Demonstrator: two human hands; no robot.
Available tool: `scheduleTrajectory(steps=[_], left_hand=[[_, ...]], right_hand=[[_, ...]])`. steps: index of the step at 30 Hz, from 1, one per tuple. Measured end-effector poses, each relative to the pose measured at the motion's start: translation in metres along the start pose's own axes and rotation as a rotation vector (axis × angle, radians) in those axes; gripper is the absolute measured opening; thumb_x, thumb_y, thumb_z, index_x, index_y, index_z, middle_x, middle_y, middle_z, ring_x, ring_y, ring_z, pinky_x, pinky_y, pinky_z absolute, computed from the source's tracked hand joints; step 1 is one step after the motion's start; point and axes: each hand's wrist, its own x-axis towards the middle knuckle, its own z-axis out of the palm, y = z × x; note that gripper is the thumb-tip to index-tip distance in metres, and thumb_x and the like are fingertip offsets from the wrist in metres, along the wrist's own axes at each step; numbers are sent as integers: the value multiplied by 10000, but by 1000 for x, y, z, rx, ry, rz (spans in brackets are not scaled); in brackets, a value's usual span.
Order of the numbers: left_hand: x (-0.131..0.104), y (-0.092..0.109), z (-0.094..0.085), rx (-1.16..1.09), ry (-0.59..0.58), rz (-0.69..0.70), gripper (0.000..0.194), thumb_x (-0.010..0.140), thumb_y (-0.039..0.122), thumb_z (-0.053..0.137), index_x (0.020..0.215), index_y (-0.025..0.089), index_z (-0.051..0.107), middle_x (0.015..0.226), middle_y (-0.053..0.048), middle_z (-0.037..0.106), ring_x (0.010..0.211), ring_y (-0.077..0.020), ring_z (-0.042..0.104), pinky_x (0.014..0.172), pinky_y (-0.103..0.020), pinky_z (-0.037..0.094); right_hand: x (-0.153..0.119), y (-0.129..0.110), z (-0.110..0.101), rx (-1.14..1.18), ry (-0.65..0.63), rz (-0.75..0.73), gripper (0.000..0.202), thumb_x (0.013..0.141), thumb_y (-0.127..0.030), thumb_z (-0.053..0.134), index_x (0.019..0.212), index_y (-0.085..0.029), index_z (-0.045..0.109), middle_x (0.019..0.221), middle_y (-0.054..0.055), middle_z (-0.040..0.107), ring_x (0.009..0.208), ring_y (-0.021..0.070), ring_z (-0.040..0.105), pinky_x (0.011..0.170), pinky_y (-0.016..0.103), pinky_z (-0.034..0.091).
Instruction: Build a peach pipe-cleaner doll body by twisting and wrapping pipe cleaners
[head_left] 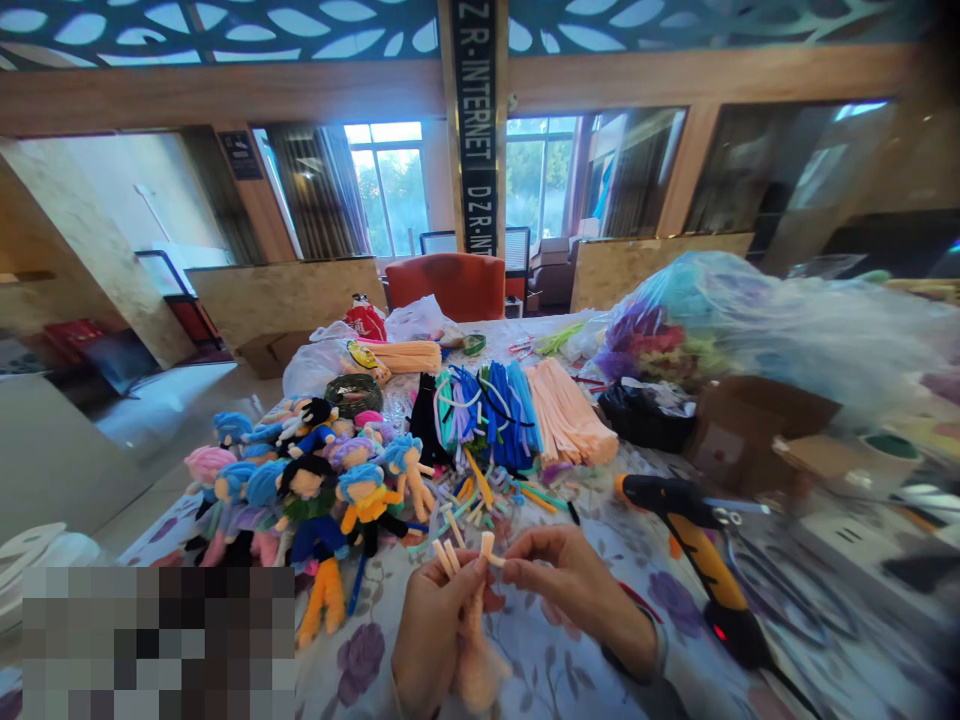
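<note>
A bundle of peach fuzzy stems (474, 660) hangs below my left hand (441, 620), whose fingers are wrapped round its upper part. Several short pale ends stick up above those fingers. From the right, my right hand (566, 590) pinches one bent end between thumb and forefinger, close to my left fingertips. Beyond my hands lie loose cut pieces of coloured stems (480, 490). Finished-looking fuzzy dolls (367, 495) with blue, pink and black hair are heaped to the left. Behind the loose pieces are bundles of blue stems (495, 410) and peach stems (570, 415).
A black and yellow glue gun (701, 550) with a red light lies at the right, its cord trailing forward. Scissors (727, 516) are beside it. Farther back are a cardboard box (757, 430), a black bag (649, 415) and large plastic bags (810, 330).
</note>
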Motion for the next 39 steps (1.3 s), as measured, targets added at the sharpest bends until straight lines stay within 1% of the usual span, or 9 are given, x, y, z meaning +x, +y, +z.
scheduleTrajectory(steps=[3, 7, 11, 17, 20, 25, 29, 33, 39], left_hand=[[0, 1, -1, -19, -32, 8, 164, 656, 275, 712, 715, 123, 697, 567, -6, 648, 523, -121, 580, 493, -203, 429], [-2, 5, 1, -18, -54, -17, 178, 636, 286, 729, 692, 119, 704, 567, -19, 655, 510, -117, 567, 473, -194, 405], [-3, 6, 3, -32, -92, -22, 154, 638, 268, 732, 675, 120, 710, 577, -20, 663, 510, -115, 576, 499, -199, 429], [-2, 6, 3, -77, -188, -22, 135, 672, 245, 715, 676, 110, 724, 505, -2, 613, 464, -86, 538, 454, -169, 384], [-4, 8, 4, -127, -203, -42, 125, 647, 241, 733, 641, 117, 718, 493, 8, 591, 450, -85, 532, 446, -171, 385], [-6, 9, 6, -159, -236, -96, 151, 613, 251, 761, 602, 112, 705, 484, 18, 564, 423, -82, 525, 447, -182, 404], [-7, 9, 6, -165, -220, -106, 174, 595, 267, 774, 610, 109, 701, 487, 18, 565, 417, -82, 522, 453, -189, 412], [-8, 11, 7, -130, -177, -79, 183, 578, 274, 777, 582, 113, 692, 475, 19, 564, 417, -82, 524, 427, -175, 367], [-8, 10, 4, 28, -143, 40, 172, 604, 293, 744, 602, 125, 707, 457, -5, 603, 441, -112, 538, 457, -199, 371]], right_hand=[[1, 0, 0, 93, -59, 20, 232, 695, -375, 723, 707, -151, 663, 552, -30, 604, 383, 49, 434, 397, 194, 311], [3, 1, -1, 204, -76, 58, 238, 680, -359, 739, 698, -146, 634, 593, -29, 618, 391, 41, 448, 378, 177, 305], [4, 3, -2, 239, -108, 50, 273, 663, -360, 757, 689, -136, 604, 602, -29, 604, 427, 37, 461, 369, 152, 295], [5, 6, -5, 297, -229, 106, 319, 629, -357, 783, 720, -133, 574, 538, -61, 573, 299, 9, 391, 292, 142, 231], [5, 8, -7, 286, -214, 119, 303, 655, -355, 766, 760, -122, 604, 595, -36, 608, 289, 12, 400, 277, 148, 237], [6, 8, -4, 302, -168, 68, 266, 676, -339, 754, 729, -120, 613, 645, -14, 643, 380, 22, 463, 356, 145, 311], [7, 10, 4, 361, -133, -12, 272, 648, -324, 777, 703, -123, 602, 614, -10, 642, 519, 77, 560, 498, 180, 415], [7, 16, 11, 420, -129, -91, 239, 692, -308, 750, 727, -123, 603, 635, 2, 645, 589, 109, 594, 564, 218, 445], [4, 17, 12, 396, -149, -84, 242, 716, -329, 729, 771, -128, 605, 661, 2, 627, 599, 111, 582, 568, 225, 439]])
